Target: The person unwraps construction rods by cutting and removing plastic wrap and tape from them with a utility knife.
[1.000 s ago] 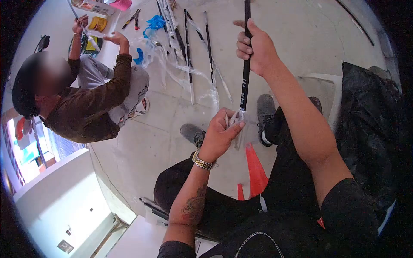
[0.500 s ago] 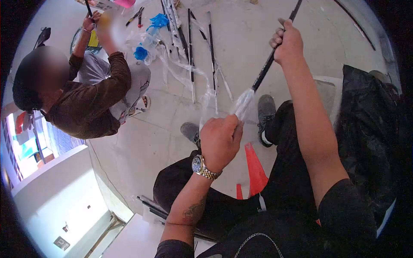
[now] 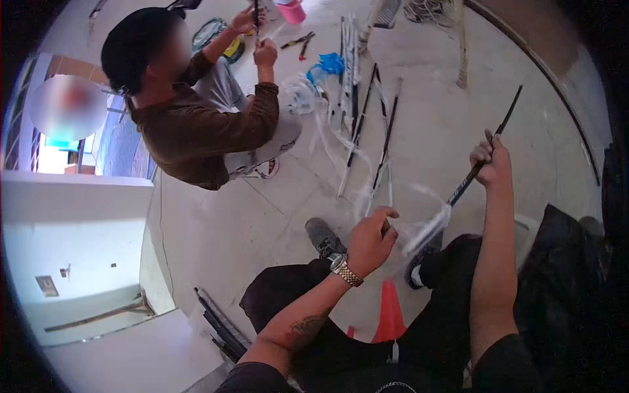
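My right hand (image 3: 493, 162) grips a thin black rod (image 3: 506, 123) that slants up to the right. A clear plastic sleeve (image 3: 427, 229) hangs loose off the rod's lower end, blurred. My left hand (image 3: 371, 240), with a wristwatch, pinches the near end of that plastic, a short way left of the rod. My legs in black trousers and grey shoes (image 3: 324, 237) lie below the hands.
A seated person in a brown top (image 3: 200, 128) works on another rod at the upper left. Several black rods (image 3: 385, 139) and torn clear plastic (image 3: 313, 98) lie on the concrete floor between us. An orange piece (image 3: 389, 313) sits by my legs. More rods (image 3: 219, 327) lie at the lower left.
My view has swung left and down. My right hand has drawn the rod away to the right, and the plastic sleeve has slid further off its end while my left hand holds the plastic.
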`<state>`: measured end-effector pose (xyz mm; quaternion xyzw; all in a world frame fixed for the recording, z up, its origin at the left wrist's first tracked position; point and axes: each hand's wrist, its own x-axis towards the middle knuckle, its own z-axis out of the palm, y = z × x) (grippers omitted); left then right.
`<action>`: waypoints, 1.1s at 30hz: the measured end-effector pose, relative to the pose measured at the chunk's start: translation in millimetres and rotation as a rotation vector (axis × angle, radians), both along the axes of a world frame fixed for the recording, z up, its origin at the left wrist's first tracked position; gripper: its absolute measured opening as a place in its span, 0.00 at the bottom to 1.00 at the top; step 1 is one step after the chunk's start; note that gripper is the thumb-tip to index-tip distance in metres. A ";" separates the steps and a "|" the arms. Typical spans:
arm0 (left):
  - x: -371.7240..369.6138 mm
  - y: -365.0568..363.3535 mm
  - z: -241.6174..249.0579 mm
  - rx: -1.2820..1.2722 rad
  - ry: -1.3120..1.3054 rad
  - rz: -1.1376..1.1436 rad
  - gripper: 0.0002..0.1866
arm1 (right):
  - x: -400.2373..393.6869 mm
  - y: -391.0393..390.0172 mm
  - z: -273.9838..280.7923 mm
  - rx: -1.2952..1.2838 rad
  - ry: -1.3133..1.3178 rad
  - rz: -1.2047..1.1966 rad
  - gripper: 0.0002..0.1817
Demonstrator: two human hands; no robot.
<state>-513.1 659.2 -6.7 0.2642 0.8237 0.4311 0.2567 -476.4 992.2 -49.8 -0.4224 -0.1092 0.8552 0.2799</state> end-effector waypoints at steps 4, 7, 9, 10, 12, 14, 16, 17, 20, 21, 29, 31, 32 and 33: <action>-23.9 -8.2 7.9 -0.026 0.472 -0.162 0.11 | -6.3 -19.4 32.5 0.426 -0.230 -0.097 0.20; -24.7 -11.4 12.7 0.084 0.478 -0.067 0.10 | -6.9 -17.4 46.3 0.508 -0.255 -0.370 0.20; -16.6 -11.5 20.1 0.210 0.082 -0.281 0.09 | -4.4 -14.8 38.6 0.459 -0.254 -0.371 0.20; -10.1 -10.6 17.4 0.218 0.060 -0.287 0.09 | -1.1 -10.3 33.4 0.416 -0.251 -0.373 0.19; 7.9 -8.8 10.4 0.175 -0.129 -0.440 0.09 | 7.5 5.6 12.3 0.254 -0.071 -0.317 0.18; -1.4 -15.7 -17.6 -0.146 -0.222 -0.477 0.11 | 22.0 30.3 -28.7 0.211 0.119 -0.120 0.18; -17.9 -30.6 -55.1 0.070 -0.154 -0.219 0.12 | 11.5 18.8 -9.3 0.174 0.013 -0.061 0.18; -31.3 -22.0 -35.4 -0.094 -0.252 0.030 0.10 | 11.7 13.7 -0.5 0.190 -0.013 -0.072 0.18; -47.6 -22.3 -8.5 0.221 -0.556 0.237 0.10 | 5.2 0.6 22.1 0.460 -0.090 -0.165 0.17; -47.7 -20.3 -8.9 0.294 -0.502 0.250 0.11 | 2.3 -2.5 30.3 0.485 -0.182 -0.253 0.15; -48.6 -22.3 -23.4 0.455 -0.752 0.536 0.12 | 0.2 12.7 4.3 0.392 -0.179 -0.239 0.15; -52.4 -25.4 -22.5 0.520 -0.773 0.455 0.11 | 1.6 9.9 7.8 0.438 -0.135 -0.188 0.19; -54.3 -27.1 -21.2 0.523 -0.768 0.456 0.11 | 1.3 8.4 8.2 0.482 -0.137 -0.208 0.18; -55.1 -28.4 -20.1 0.498 -0.648 0.297 0.10 | 1.9 7.1 9.0 0.528 -0.141 -0.227 0.18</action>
